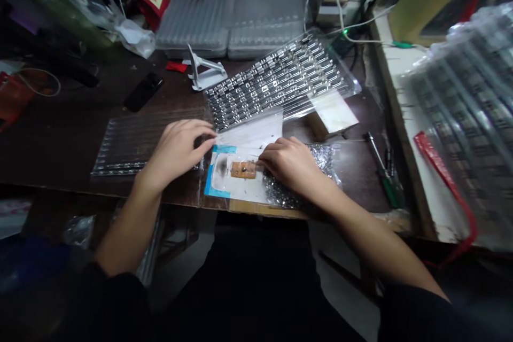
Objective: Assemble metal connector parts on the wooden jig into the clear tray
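My left hand (178, 147) reaches over the right part of a clear ridged tray (124, 141), its thumb and fingers apart near the corner of a tilted tray filled with small metal parts (276, 83). My right hand (286, 163) is closed, fingertips pinched at the right side of a small orange-brown block (243, 170). What those fingertips hold is too small to make out. The block sits on a white sheet (248, 191) edged with blue tape (218, 193). Under and beside my right hand lies a clear bag of small shiny parts (282, 193).
A white-topped block (334, 112) props the filled tray. Behind are a white stand (204, 72) and stacked clear trays (192, 13). A black phone (143, 92) lies at left. On the right are a green-handled screwdriver (388, 189) and more filled trays (468, 91).
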{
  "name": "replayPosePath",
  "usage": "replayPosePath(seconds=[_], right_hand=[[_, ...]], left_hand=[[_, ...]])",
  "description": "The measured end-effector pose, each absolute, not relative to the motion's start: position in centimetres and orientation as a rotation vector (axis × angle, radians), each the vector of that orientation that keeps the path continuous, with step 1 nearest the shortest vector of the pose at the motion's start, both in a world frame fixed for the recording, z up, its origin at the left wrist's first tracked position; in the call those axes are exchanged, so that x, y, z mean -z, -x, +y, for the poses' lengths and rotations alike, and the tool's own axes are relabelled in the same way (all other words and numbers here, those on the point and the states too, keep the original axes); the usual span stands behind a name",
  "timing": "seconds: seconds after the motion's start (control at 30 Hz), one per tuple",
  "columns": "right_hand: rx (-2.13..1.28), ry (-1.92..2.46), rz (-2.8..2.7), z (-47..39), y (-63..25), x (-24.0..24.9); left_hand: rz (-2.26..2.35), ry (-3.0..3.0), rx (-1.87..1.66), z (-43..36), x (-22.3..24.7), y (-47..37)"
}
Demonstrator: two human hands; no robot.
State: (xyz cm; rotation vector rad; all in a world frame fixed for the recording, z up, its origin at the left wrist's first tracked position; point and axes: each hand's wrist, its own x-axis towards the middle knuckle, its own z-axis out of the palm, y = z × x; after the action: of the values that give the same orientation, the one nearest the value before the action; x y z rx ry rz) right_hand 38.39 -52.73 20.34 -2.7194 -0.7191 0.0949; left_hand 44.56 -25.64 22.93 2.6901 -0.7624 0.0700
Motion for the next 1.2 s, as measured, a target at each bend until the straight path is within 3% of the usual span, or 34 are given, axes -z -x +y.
replayPosePath(seconds=[0.13, 0.33, 0.57, 0.77, 0.97, 1.2], right_hand=[[0.004, 2.813, -0.707, -51.9, -38.3, -19.8], [-0.213, 2.853, -0.731, -51.7, -38.4, -20.0], [-0.039, 2.879, -0.657, -51.9, -38.5, -19.2], [-0.180, 2.890, -0.699, -51.5, -38.5, -19.7], [-0.149, 2.815, -0.696, -51.5, -38.4, -19.7], [-0.094, 2.453, -0.613, -52.0, -38.8, -18.7]], left_hand=[[-0.944, -2.539, -0.126, -33.1, -23.1, -47.4], [-1.072, -2.337, -0.259, -43.6, -21.7, -51.2], [-1.061, -2.345, -0.246, -49.2, -20.3, -54.0], [-1.074, -2.257, -0.267, -47.3, -22.2, -52.0], [-0.907, -1.974, -0.129, -40.1, -24.4, -46.4], [-0.508, -2.043, -0.081, -31.3, -20.3, -40.0]])
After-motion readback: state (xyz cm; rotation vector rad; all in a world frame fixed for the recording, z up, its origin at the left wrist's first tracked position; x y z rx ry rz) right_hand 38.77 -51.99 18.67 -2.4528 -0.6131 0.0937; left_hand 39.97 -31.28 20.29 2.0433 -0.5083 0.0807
